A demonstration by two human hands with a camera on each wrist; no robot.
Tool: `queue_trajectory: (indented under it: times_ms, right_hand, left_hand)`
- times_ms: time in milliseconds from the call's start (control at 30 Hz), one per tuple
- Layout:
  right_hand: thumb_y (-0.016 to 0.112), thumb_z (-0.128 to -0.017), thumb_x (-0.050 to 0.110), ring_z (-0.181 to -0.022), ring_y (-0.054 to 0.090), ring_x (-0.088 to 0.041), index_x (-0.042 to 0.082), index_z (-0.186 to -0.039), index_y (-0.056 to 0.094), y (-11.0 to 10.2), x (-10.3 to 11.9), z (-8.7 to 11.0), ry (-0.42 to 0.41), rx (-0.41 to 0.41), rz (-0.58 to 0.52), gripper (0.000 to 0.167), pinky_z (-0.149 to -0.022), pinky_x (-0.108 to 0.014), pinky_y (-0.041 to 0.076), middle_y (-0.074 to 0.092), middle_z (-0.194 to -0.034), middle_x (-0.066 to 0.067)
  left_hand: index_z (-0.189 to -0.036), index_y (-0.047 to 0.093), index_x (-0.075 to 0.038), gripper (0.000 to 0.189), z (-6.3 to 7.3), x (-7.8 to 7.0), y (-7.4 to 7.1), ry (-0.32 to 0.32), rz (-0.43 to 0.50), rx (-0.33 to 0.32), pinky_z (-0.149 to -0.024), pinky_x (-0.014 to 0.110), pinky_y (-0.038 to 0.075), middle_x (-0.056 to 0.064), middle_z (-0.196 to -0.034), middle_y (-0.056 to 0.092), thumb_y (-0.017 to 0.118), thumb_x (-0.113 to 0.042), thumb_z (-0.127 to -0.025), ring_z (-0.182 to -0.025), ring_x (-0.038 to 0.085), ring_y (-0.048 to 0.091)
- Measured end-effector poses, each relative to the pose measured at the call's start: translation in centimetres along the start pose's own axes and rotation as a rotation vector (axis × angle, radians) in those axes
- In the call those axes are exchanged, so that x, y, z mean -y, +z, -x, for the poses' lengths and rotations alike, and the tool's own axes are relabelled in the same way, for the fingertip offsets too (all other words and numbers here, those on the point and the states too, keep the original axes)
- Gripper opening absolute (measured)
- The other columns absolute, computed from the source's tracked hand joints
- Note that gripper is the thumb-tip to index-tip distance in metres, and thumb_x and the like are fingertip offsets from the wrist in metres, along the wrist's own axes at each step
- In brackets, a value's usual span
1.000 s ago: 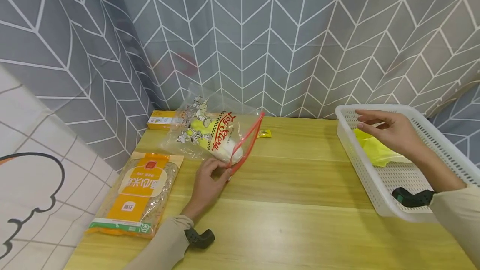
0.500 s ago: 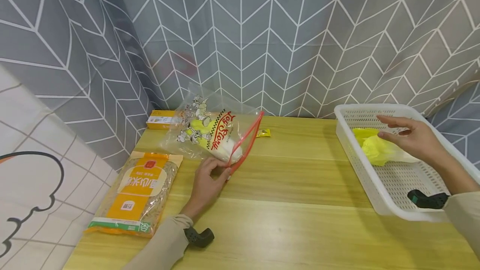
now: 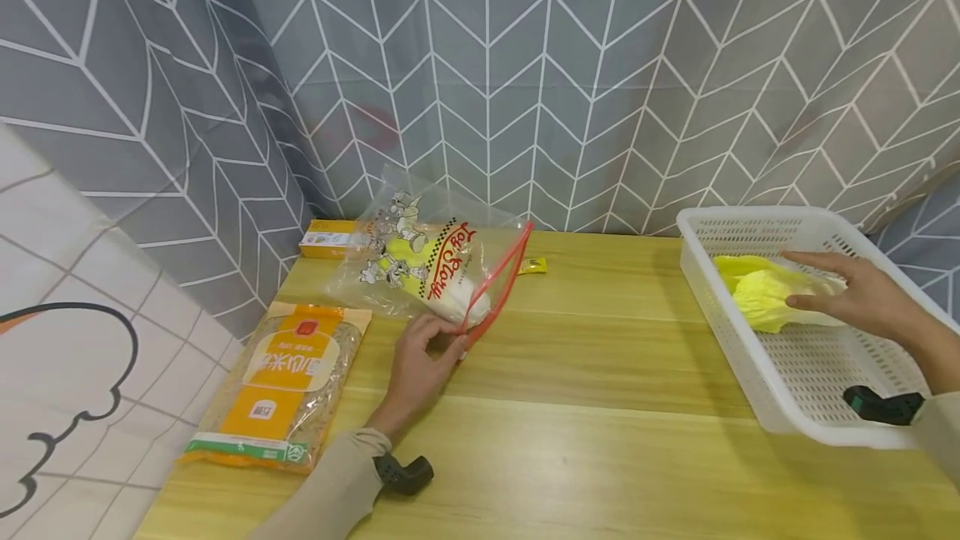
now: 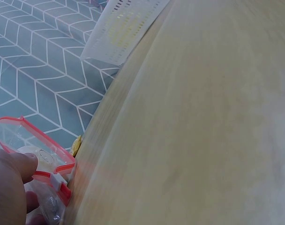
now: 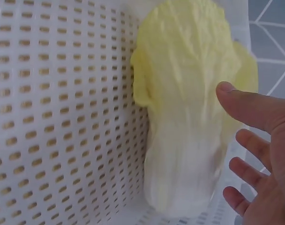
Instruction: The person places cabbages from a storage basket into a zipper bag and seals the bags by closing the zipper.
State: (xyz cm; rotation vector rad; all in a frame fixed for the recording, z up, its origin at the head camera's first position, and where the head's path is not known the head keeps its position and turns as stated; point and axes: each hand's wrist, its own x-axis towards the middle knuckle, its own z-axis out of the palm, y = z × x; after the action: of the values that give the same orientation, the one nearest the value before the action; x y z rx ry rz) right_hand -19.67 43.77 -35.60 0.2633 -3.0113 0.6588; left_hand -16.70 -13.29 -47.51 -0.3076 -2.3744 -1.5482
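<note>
On the left of the head view, my left hand (image 3: 420,361) pinches the red zip edge of a clear zip bag (image 3: 450,261) printed "Toy Story". Through its plastic shows a pale yellow and white vegetable (image 3: 474,300). The left wrist view shows thumb and fingers at the red rim, beside a white slider (image 4: 58,181); the mouth gapes. My right hand (image 3: 862,298) hovers over the white basket with fingers extended and apart. Below it lies a napa cabbage piece (image 5: 187,108), yellow leaf at one end, white stalk at the other. The thumb overlaps its edge in the right wrist view.
The perforated white basket (image 3: 780,419) stands at the table's right. A clear and orange food packet (image 3: 277,390) lies at the left. An orange and white box (image 3: 324,240) sits behind the bag, and a small yellow sachet (image 3: 533,266) lies to the bag's right.
My right hand has moved to the right and slightly down over the basket, uncovering more of the napa cabbage. My left hand keeps its pinch on the bag's edge.
</note>
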Motion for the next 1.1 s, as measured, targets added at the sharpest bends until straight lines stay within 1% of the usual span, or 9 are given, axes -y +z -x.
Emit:
queue_trajectory:
  times_ms: [167, 333, 433, 467, 567, 767, 900, 967, 1100]
  right_hand:
    - [0.081, -0.085, 0.019, -0.132, 0.027, -0.072, -0.007, -0.149, 0.040, 0.0, -1.6, 0.5, 0.017, 0.022, 0.002, 0.080, -0.094, -0.086, 0.024, 0.033, -0.148, -0.046]
    - [0.078, -0.088, 0.023, -0.137, 0.017, -0.072, -0.008, -0.151, 0.034, 0.2, -2.6, 1.0, 0.066, 0.060, 0.005, 0.082, -0.096, -0.088, 0.020, 0.025, -0.152, -0.046]
    - [0.077, -0.090, 0.025, -0.134, 0.020, -0.073, -0.009, -0.151, 0.032, 0.2, -2.9, 1.1, 0.109, 0.077, 0.024, 0.083, -0.092, -0.087, 0.027, 0.023, -0.152, -0.047]
    - [0.077, -0.090, 0.026, -0.132, 0.025, -0.073, -0.009, -0.150, 0.033, 0.2, -3.0, 1.1, 0.120, 0.074, 0.036, 0.083, -0.090, -0.085, 0.031, 0.024, -0.151, -0.048]
    - [0.078, -0.090, 0.028, -0.123, 0.032, -0.073, -0.010, -0.148, 0.037, 0.2, -2.9, 1.1, 0.142, 0.059, 0.067, 0.081, -0.086, -0.083, 0.036, 0.027, -0.148, -0.049]
    - [0.072, -0.094, 0.040, -0.117, 0.035, -0.071, -0.013, -0.146, 0.035, 0.2, -2.9, 0.9, 0.198, 0.061, 0.104, 0.083, -0.086, -0.084, 0.037, 0.029, -0.143, -0.052]
    - [0.070, -0.095, 0.041, -0.113, 0.040, -0.070, -0.016, -0.144, 0.036, 0.3, -3.1, 0.7, 0.168, 0.077, 0.107, 0.082, -0.083, -0.081, 0.040, 0.031, -0.141, -0.053]
    - [0.071, -0.094, 0.039, -0.113, 0.039, -0.070, -0.016, -0.144, 0.036, 0.3, -3.1, 0.7, 0.150, 0.092, 0.103, 0.083, -0.084, -0.082, 0.038, 0.031, -0.141, -0.054]
    - [0.074, -0.093, 0.038, -0.116, 0.035, -0.070, -0.015, -0.150, 0.023, 0.3, -3.4, 0.8, 0.192, 0.155, 0.070, 0.093, -0.085, -0.081, 0.039, 0.024, -0.144, -0.054]
  left_hand:
    - [-0.094, 0.075, -0.012, 0.008, 0.0, 0.0, 0.2, 0.003, 0.004, 0.003, -0.080, 0.024, 0.051, -0.002, -0.097, 0.065, 0.079, -0.014, -0.088, -0.091, 0.013, 0.057]
    - [-0.094, 0.075, -0.013, 0.007, -0.2, 0.0, 0.2, 0.008, 0.003, 0.006, -0.079, 0.025, 0.051, -0.002, -0.096, 0.065, 0.079, -0.015, -0.089, -0.090, 0.013, 0.057]
    - [-0.094, 0.075, -0.013, 0.007, -0.2, 0.0, 0.1, 0.011, 0.000, 0.006, -0.079, 0.025, 0.051, -0.002, -0.096, 0.065, 0.079, -0.015, -0.089, -0.090, 0.013, 0.057]
    - [-0.094, 0.075, -0.012, 0.007, -0.2, 0.0, 0.1, 0.013, 0.000, 0.005, -0.079, 0.025, 0.051, -0.002, -0.096, 0.065, 0.079, -0.015, -0.089, -0.090, 0.013, 0.057]
    - [-0.094, 0.075, -0.012, 0.007, -0.2, 0.0, 0.1, 0.015, 0.000, 0.003, -0.079, 0.024, 0.050, -0.002, -0.096, 0.065, 0.079, -0.015, -0.089, -0.090, 0.013, 0.057]
    - [-0.094, 0.075, -0.012, 0.007, -0.1, 0.1, 0.0, 0.016, 0.010, 0.000, -0.078, 0.024, 0.051, -0.002, -0.095, 0.065, 0.079, -0.014, -0.089, -0.090, 0.013, 0.057]
    - [-0.094, 0.075, -0.012, 0.008, -0.1, 0.0, 0.0, 0.015, 0.013, -0.001, -0.078, 0.024, 0.052, -0.001, -0.095, 0.065, 0.080, -0.013, -0.088, -0.090, 0.014, 0.057]
    - [-0.094, 0.075, -0.012, 0.008, -0.1, 0.0, 0.0, 0.015, 0.012, 0.001, -0.078, 0.024, 0.052, -0.001, -0.096, 0.065, 0.080, -0.014, -0.088, -0.091, 0.014, 0.058]
    - [-0.095, 0.075, -0.012, 0.008, -0.1, 0.1, -0.1, 0.022, 0.003, -0.001, -0.079, 0.025, 0.052, -0.001, -0.096, 0.065, 0.079, -0.014, -0.089, -0.091, 0.013, 0.058]
